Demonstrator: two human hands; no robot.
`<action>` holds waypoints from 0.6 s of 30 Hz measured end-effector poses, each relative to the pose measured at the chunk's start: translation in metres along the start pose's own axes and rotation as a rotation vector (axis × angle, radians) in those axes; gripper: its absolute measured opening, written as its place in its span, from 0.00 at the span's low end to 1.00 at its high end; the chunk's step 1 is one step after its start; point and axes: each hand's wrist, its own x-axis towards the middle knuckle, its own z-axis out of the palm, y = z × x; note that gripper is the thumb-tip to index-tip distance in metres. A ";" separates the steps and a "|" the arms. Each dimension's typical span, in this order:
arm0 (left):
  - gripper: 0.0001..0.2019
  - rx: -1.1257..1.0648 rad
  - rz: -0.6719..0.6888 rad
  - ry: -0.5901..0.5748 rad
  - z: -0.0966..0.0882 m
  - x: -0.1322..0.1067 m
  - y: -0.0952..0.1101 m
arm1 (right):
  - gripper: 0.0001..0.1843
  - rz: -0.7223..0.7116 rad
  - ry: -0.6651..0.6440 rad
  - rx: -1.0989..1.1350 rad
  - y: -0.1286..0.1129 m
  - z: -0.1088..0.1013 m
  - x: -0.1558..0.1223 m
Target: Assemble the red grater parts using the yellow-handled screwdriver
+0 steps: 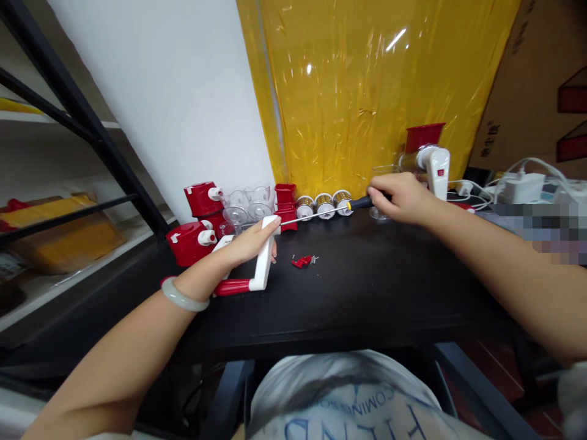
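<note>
My left hand [250, 243] is closed round the upper end of a white crank handle [263, 260], which has a red grip [233, 286] at its lower end. In my right hand [398, 195] is a screwdriver [362, 203] with a dark handle and a yellow collar, held level. Its long shaft points left, and the tip meets the top of the crank handle near my left thumb. Small red parts [302, 261] and a few little screws [314, 260] lie on the black table just right of the crank handle.
Red housings [190, 242], clear plastic cups [247, 205], red hoppers [285, 194] and metal grater drums [324, 206] line the table's back. An assembled red-and-white grater [439, 171] stands back right, near white cables and a charger [523, 186]. A black-framed shelf [92, 140] is on the left.
</note>
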 end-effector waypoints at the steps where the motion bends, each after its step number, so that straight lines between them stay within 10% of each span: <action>1: 0.23 0.038 0.025 0.025 0.001 0.001 -0.001 | 0.18 0.045 -0.074 0.045 0.001 0.001 0.001; 8: 0.21 0.343 0.204 0.181 0.001 0.001 -0.004 | 0.25 0.491 -0.569 0.488 0.013 0.009 0.006; 18: 0.19 0.367 0.208 0.193 0.003 0.000 -0.006 | 0.25 0.535 -0.620 0.362 0.003 0.020 0.005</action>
